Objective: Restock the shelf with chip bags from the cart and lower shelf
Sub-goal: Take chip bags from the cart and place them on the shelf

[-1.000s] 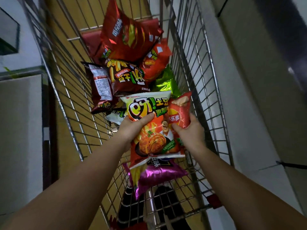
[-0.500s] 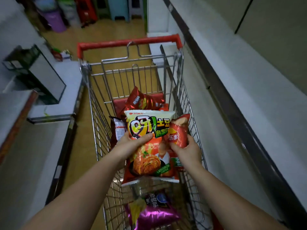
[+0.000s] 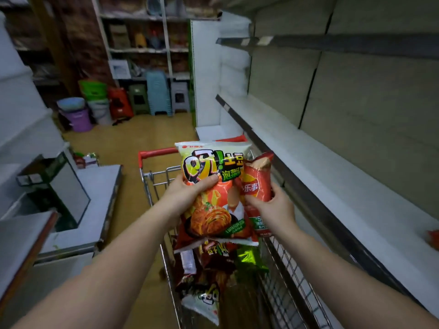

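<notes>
two bags are up over the cart [image 3: 288, 279]: our left hand [image 3: 183, 194] grips the kimchi bag [image 3: 215, 198], our right hand [image 3: 273, 206] pinches the red bag [image 3: 257, 184]. we count about four more bags inside the cart. one shelf [image 3: 332, 184] at our right is almost bare, so we judge the restock has hardly begun.

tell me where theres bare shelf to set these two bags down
The white shelf right of the cart is bare from its far end to a red item at the frame's right edge. The cart basket is crowded with bags. The left hand grips the orange bag, the right hand the red bag.
</notes>
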`<state>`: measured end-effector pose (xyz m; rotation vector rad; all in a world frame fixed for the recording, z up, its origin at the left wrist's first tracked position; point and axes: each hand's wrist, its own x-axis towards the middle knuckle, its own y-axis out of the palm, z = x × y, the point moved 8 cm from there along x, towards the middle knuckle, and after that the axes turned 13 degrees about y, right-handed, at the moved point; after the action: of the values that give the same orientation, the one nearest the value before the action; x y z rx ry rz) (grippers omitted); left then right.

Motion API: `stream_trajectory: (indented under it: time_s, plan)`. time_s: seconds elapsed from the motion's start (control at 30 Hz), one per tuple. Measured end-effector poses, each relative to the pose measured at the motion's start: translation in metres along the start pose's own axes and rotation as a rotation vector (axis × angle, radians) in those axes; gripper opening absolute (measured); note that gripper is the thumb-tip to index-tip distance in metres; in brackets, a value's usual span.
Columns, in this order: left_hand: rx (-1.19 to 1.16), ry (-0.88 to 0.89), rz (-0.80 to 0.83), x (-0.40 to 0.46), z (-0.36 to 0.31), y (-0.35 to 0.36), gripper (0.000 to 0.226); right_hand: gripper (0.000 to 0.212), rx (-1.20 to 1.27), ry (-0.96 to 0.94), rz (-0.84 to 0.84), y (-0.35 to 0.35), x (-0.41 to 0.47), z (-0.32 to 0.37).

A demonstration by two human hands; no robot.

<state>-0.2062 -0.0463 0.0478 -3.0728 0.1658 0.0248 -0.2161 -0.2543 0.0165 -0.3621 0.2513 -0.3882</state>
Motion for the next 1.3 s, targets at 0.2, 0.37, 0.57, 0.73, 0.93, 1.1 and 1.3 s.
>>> stream_trajectory:
  time_s: [0.2, 0.37, 0.57, 0.73, 0.93, 1.1, 1.3]
  plan:
    - [0.008, 0.201, 0.140, 0.003, -0.074, -0.021, 0.048, 0.056, 0.091, -0.053, -0.188, -0.026, -0.043, 0.064]
    - [-0.054, 0.289, 0.268, -0.006, -0.126, -0.009, 0.045, 0.052, 0.122, -0.103, -0.352, -0.075, -0.085, 0.102]
    - [-0.118, 0.406, 0.440, -0.038, -0.185, 0.038, 0.051, 0.053, 0.138, -0.153, -0.530, -0.155, -0.143, 0.128]
    - [-0.158, 0.490, 0.565, -0.081, -0.229, 0.090, 0.061, 0.051, 0.142, -0.203, -0.712, -0.229, -0.213, 0.139]
    - [-0.235, 0.555, 0.758, -0.151, -0.266, 0.159, 0.040, 0.049, 0.110, -0.209, -0.882, -0.309, -0.297, 0.129]
    - [-0.260, 0.551, 0.871, -0.220, -0.278, 0.217, 0.058, 0.046, 0.128, -0.182, -0.980, -0.367, -0.368, 0.100]
    - [-0.285, 0.509, 1.020, -0.307, -0.277, 0.284, 0.084, 0.050, 0.139, -0.117, -1.091, -0.423, -0.462, 0.056]
